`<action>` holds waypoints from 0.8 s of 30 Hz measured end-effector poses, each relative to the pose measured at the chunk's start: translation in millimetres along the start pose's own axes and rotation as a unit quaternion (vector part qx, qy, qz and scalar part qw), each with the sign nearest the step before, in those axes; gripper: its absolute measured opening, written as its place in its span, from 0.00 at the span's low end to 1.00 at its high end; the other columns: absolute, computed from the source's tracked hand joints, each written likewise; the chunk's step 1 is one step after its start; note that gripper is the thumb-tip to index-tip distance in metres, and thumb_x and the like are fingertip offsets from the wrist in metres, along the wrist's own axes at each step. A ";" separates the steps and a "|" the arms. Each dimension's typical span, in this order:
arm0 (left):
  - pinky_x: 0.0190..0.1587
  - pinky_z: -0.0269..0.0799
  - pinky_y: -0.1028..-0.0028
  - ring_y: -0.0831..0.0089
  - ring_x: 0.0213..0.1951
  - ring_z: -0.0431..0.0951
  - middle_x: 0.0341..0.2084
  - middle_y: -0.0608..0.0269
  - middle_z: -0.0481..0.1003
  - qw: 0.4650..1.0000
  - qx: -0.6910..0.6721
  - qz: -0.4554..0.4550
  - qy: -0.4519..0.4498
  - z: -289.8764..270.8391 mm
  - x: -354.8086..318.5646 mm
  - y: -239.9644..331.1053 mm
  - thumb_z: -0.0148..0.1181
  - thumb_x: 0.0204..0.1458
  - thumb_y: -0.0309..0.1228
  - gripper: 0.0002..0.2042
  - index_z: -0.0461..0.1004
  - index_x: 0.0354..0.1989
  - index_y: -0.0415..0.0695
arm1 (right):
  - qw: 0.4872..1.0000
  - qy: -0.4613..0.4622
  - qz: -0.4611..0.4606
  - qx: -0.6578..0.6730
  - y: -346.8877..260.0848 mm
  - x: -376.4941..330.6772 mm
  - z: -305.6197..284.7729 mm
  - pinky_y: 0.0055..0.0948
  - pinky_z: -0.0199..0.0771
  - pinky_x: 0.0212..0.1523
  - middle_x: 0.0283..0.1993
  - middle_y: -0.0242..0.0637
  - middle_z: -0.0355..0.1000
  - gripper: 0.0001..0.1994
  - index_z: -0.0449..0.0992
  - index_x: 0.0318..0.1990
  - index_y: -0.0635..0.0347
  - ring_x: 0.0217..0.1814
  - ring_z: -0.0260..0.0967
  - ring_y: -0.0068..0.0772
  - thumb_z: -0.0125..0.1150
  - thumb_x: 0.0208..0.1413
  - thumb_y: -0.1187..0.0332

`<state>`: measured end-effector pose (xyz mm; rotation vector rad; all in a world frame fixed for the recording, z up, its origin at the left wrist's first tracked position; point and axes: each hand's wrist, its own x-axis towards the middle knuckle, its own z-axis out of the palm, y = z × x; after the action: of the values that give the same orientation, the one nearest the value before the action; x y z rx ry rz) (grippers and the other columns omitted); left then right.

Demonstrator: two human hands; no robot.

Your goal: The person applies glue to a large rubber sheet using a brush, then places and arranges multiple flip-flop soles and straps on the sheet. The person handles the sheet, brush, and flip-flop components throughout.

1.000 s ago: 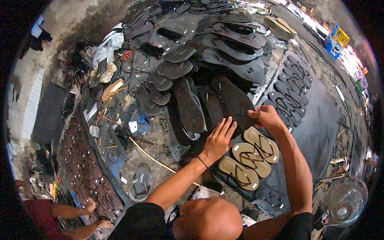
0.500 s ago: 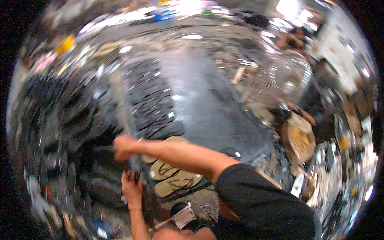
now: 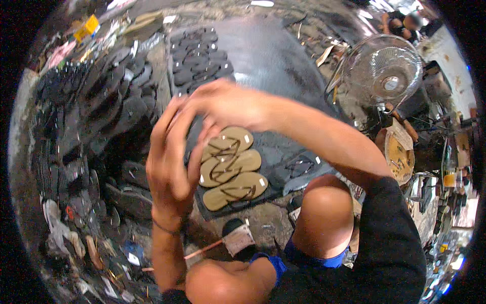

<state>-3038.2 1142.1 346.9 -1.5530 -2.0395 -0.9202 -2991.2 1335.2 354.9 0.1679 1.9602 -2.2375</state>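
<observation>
My left hand (image 3: 169,157) and my right hand (image 3: 230,105) are raised and meet at their fingertips over the left part of a black mat (image 3: 283,76). Both have curled fingers, blurred by motion; whatever lies between them is hidden. Just beyond and below them, several tan flip-flops (image 3: 243,185) with dark straps lie overlapping on the mat. My hands cover part of the farther tan ones. Behind my right hand, black flip-flops (image 3: 195,63) with small white tags run in a row along the mat's left side.
A heap of dark flip-flops (image 3: 124,109) fills the left. To the right stand a wire-caged fan (image 3: 387,68) and a round wooden block (image 3: 397,157). A stick-handled tool (image 3: 239,242) lies by my knees. Another person (image 3: 402,25) sits at the far right.
My hands have come up and together from the dark heap at the left, the right hand moving rightward and away. The view has shifted, showing more of the tan flip-flops and my knees.
</observation>
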 end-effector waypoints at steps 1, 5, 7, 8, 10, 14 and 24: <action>0.55 0.71 0.65 0.54 0.52 0.75 0.52 0.45 0.73 0.996 -0.080 0.035 0.000 4.2 24.0 6.7 0.60 0.57 0.26 0.15 0.74 0.52 0.38 | 0.999 0.015 -0.004 0.044 -0.4 -22.9 -16.9 0.28 0.79 0.40 0.46 0.39 0.74 0.24 0.72 0.53 0.64 0.41 0.76 0.30 0.55 0.63 0.51; 0.44 0.73 0.75 0.72 0.36 0.79 0.38 0.59 0.80 0.933 -0.318 -0.110 0.129 24.4 75.3 25.6 0.60 0.54 0.21 0.13 0.75 0.48 0.37 | 0.980 0.084 -0.085 -0.157 20.5 -112.0 -65.2 0.39 0.54 0.70 0.70 0.43 0.58 0.40 0.57 0.70 0.57 0.73 0.51 0.38 0.59 0.58 0.43; 0.38 0.69 0.76 0.76 0.32 0.73 0.32 0.63 0.77 0.953 -0.265 -0.123 0.080 51.4 89.7 16.5 0.59 0.54 0.22 0.15 0.74 0.50 0.40 | 0.986 0.055 -0.139 -0.069 59.5 -144.8 -70.2 0.36 0.58 0.68 0.64 0.41 0.66 0.36 0.60 0.68 0.62 0.69 0.58 0.34 0.68 0.56 0.59; 0.38 0.69 0.75 0.75 0.33 0.72 0.31 0.63 0.76 0.910 -0.366 -0.186 0.060 72.2 96.1 8.5 0.59 0.53 0.21 0.18 0.72 0.54 0.42 | 0.993 0.090 -0.076 -0.016 77.8 -156.0 -80.2 0.34 0.62 0.65 0.59 0.39 0.70 0.34 0.63 0.65 0.64 0.63 0.63 0.32 0.70 0.53 0.64; 0.38 0.69 0.72 0.71 0.35 0.72 0.34 0.58 0.76 0.782 -0.555 -0.284 0.005 119.2 87.9 -0.3 0.60 0.52 0.24 0.24 0.68 0.59 0.42 | 0.983 0.162 -0.039 0.070 114.5 -174.2 -104.9 0.29 0.72 0.53 0.47 0.34 0.77 0.26 0.72 0.57 0.67 0.48 0.73 0.24 0.71 0.51 0.69; 0.41 0.73 0.75 0.76 0.38 0.74 0.40 0.62 0.74 0.752 -0.469 -0.455 -0.084 202.0 3.1 8.9 0.71 0.50 0.33 0.27 0.68 0.56 0.36 | 0.919 0.370 0.067 0.118 183.8 -205.4 -165.7 0.28 0.76 0.43 0.44 0.35 0.77 0.25 0.73 0.56 0.62 0.42 0.74 0.25 0.71 0.51 0.65; 0.43 0.76 0.66 0.61 0.38 0.82 0.35 0.52 0.82 0.818 -0.157 -0.471 -0.290 273.5 -106.2 45.9 0.76 0.39 0.34 0.24 0.76 0.45 0.37 | 0.836 0.531 0.133 -0.043 313.0 -229.6 -197.3 0.31 0.77 0.44 0.48 0.38 0.72 0.29 0.73 0.54 0.60 0.51 0.70 0.32 0.78 0.45 0.60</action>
<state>-2945.7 1272.9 96.9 -0.9301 -3.3798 -1.2471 -2709.4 1501.9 67.8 1.8797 2.1895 -1.9811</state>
